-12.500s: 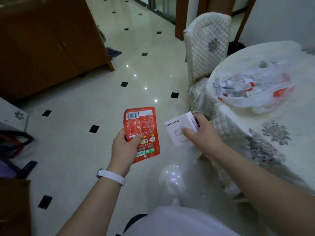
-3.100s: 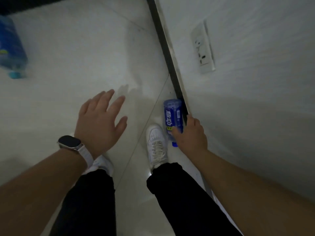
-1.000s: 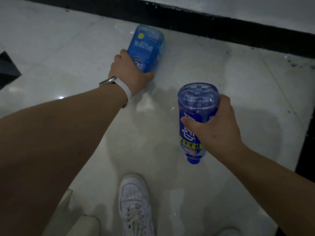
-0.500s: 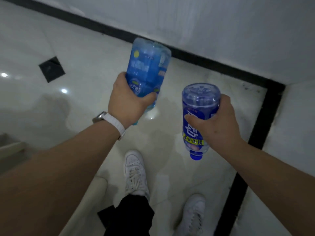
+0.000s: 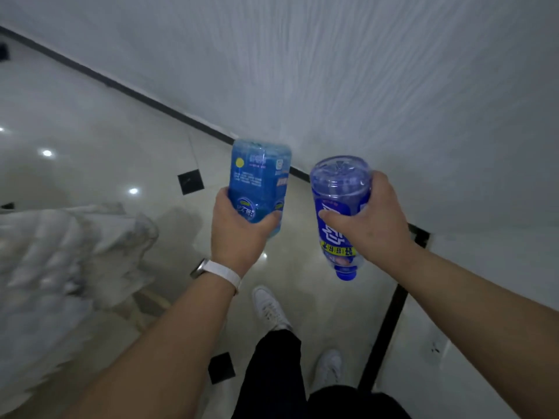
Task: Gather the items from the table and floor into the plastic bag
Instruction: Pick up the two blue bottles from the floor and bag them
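The left hand [image 5: 239,234] is wrapped tight around a square blue bottle [image 5: 258,179]. The right hand [image 5: 375,225] grips a round blue bottle [image 5: 338,213], cap down. Hold both firmly and carry them to the bag, which is not in view.

Bare forearms, no sleeves in view, left hand [image 5: 239,234] and right hand [image 5: 375,228] ungloved. White watch strap [image 5: 223,273] with a silver case edge on the left wrist. Black trousers [image 5: 272,376] on both legs, white lace-up sneakers, left sneaker [image 5: 270,309] and right sneaker [image 5: 328,368], slightly blurred.
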Tool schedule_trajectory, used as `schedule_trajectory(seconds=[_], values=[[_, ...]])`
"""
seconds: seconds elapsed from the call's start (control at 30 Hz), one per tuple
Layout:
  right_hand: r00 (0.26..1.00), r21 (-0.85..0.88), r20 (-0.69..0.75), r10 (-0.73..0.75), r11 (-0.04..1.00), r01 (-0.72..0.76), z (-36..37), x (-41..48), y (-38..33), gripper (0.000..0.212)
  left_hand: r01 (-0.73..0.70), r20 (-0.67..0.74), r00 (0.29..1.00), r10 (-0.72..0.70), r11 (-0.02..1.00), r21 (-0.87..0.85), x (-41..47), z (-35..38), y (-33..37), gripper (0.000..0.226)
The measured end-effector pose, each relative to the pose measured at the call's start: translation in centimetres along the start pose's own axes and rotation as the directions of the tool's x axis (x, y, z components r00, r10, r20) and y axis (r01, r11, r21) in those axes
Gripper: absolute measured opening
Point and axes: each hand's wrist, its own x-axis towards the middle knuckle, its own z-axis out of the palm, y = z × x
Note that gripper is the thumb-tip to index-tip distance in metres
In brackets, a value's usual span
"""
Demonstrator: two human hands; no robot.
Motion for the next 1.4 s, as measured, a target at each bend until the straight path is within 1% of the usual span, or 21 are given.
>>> schedule_trajectory(seconds=[0.1,0.2,0.3,0.43,0.53,0.63,0.73,0.8,0.93,1.0,1.07,1.13,1.2,1.3,1.4], values=[[0.997,-0.025,0.003,-0.076,0.997,0.076,-1.6,-2.1,-7.1,0.079,0.005,-0.05,0.999,-0.008,0.998,-0.069,-1.7,-4.5,3.9,0.067],[0.993,-0.032,0.016,-0.118,0.992,0.118,-2.7,-4.1,-12.9,0.077,0.002,-0.127,0.992,-0.022,0.988,-0.157,-3.2,-7.8,7.4,0.067],[0.986,-0.016,0.037,-0.161,0.987,0.162,-3.7,-5.4,-17.3,0.073,-0.017,-0.172,0.985,-0.029,0.966,-0.259,-4.4,-10.3,11.0,0.066],[0.961,-0.064,0.098,-0.258,0.962,0.265,-4.4,-5.9,-22.3,0.076,-0.063,-0.236,0.972,-0.021,0.937,-0.343,-5.3,-14.1,14.3,0.068],[0.942,-0.065,0.153,-0.3,0.948,0.312,-4.3,-5.3,-25.5,0.081,-0.073,-0.301,0.953,-0.033,0.939,-0.336,-5.3,-17.2,16.0,0.07],[0.917,-0.025,0.184,-0.353,0.931,0.363,-3.4,-4.0,-28.5,0.084,-0.073,-0.376,0.925,-0.049,0.95,-0.303,-4.6,-19.8,17.3,0.064],[0.891,0.06,0.214,-0.399,0.916,0.396,-2.2,-2.3,-31.4,0.08,-0.052,-0.438,0.895,-0.082,0.957,-0.286,-3.3,-21.7,18.6,0.063],[0.875,0.107,0.239,-0.422,0.907,0.408,-1.4,-0.6,-33.4,0.075,-0.033,-0.445,0.889,-0.105,0.956,-0.292,-1.9,-22.6,19.5,0.067],[0.809,0.187,0.323,-0.492,0.871,0.455,0.5,3.9,-37.3,0.076,-0.018,-0.479,0.871,-0.107,0.968,-0.25,1.8,-24.2,22.0,0.069],[0.779,0.23,0.366,-0.51,0.86,0.455,1.1,6.3,-39.6,0.076,-0.003,-0.513,0.85,-0.12,0.973,-0.232,4.1,-25.0,23.4,0.071],[0.746,0.27,0.403,-0.53,0.848,0.456,1.5,8.5,-41.8,0.071,0.026,-0.538,0.83,-0.148,0.973,-0.227,6.4,-26.0,25.0,0.076],[0.704,0.3,0.435,-0.562,0.827,0.475,2.0,10.5,-44.2,0.07,0.012,-0.585,0.797,-0.151,0.972,-0.235,8.3,-27.4,26.6,0.074],[0.673,0.315,0.455,-0.583,0.813,0.49,2.8,12.2,-46.5,0.073,-0.004,-0.627,0.765,-0.149,0.972,-0.236,9.6,-29.0,28.0,0.072],[0.637,0.337,0.479,-0.604,0.797,0.502,4.5,13.9,-49.8,0.082,-0.025,-0.661,0.732,-0.162,0.964,-0.264,10.8,-31.4,29.2,0.069],[0.608,0.359,0.49,-0.624,0.781,0.512,6.9,14.9,-53.1,0.082,-0.032,-0.693,0.701,-0.168,0.963,-0.266,12.3,-34.2,29.3,0.07]])
